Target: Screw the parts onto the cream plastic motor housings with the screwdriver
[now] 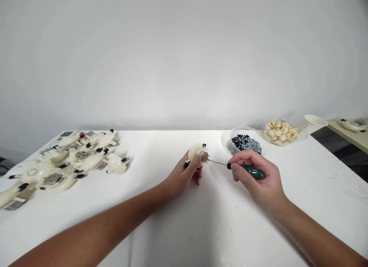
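Note:
My left hand [184, 175] is closed around a cream plastic housing [195, 150] that has black fittings and a round metal motor end on its right side. In my right hand [258, 177] is a screwdriver with a green handle [254, 171], gripped between thumb and fingers. Its thin metal shaft points left, and the tip meets the motor end of the housing; whether a screw sits there is too small to tell. Just behind my right hand stands a clear round tub [247, 142] with small silver screws and black pieces in it.
Several similar cream housings [51, 169] lie grouped on the left of the white table [184, 236]. At the back right are a clear container of pale oval pieces [280, 133] and a tilted white cup [313, 124]. Another housing [355, 124] rests on a side surface at far right.

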A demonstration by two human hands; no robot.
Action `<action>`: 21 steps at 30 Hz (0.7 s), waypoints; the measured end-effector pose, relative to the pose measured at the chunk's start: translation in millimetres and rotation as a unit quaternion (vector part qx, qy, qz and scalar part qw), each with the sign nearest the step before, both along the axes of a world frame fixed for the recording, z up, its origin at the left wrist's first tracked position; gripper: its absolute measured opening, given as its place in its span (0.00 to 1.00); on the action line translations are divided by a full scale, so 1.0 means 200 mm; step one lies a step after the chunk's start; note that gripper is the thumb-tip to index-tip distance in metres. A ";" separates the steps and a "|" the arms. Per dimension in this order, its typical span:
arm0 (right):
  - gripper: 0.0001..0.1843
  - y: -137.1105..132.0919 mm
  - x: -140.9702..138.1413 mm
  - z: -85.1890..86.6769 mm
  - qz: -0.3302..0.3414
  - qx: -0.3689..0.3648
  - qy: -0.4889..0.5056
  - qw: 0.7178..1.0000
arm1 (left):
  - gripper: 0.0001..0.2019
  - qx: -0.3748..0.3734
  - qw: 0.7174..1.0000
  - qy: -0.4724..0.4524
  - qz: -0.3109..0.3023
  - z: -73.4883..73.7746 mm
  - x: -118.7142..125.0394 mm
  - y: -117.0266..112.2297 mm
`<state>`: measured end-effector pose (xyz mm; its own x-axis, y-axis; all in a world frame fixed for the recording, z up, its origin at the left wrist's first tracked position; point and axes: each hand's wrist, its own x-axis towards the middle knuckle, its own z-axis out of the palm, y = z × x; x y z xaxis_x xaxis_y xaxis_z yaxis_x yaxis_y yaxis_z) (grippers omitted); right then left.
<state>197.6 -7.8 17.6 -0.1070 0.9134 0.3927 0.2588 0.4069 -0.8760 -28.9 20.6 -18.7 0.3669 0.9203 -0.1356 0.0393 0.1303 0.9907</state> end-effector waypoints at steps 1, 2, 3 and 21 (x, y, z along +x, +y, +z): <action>0.02 0.00 -0.01 0.00 0.007 -0.001 -0.001 1.000 | 0.23 0.004 1.000 0.001 -0.002 0.00 0.00 0.00; 0.02 -0.01 -0.01 0.00 0.015 -0.002 -0.007 1.000 | 0.22 0.009 1.000 0.002 -0.005 0.01 0.00 -0.01; 0.02 -0.01 -0.02 -0.01 0.021 -0.003 -0.016 1.000 | 0.22 0.012 1.000 0.001 -0.007 0.01 0.00 -0.01; 0.03 0.00 -0.03 -0.01 -0.016 -0.008 0.007 1.000 | 0.25 -0.010 1.000 0.002 -0.023 0.03 0.00 0.00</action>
<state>192.3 -7.7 15.2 -0.0722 0.9228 0.3784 0.2601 0.3837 -0.8861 -28.5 21.2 -13.3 0.4076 0.8998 -0.1556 0.0503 0.1480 0.9877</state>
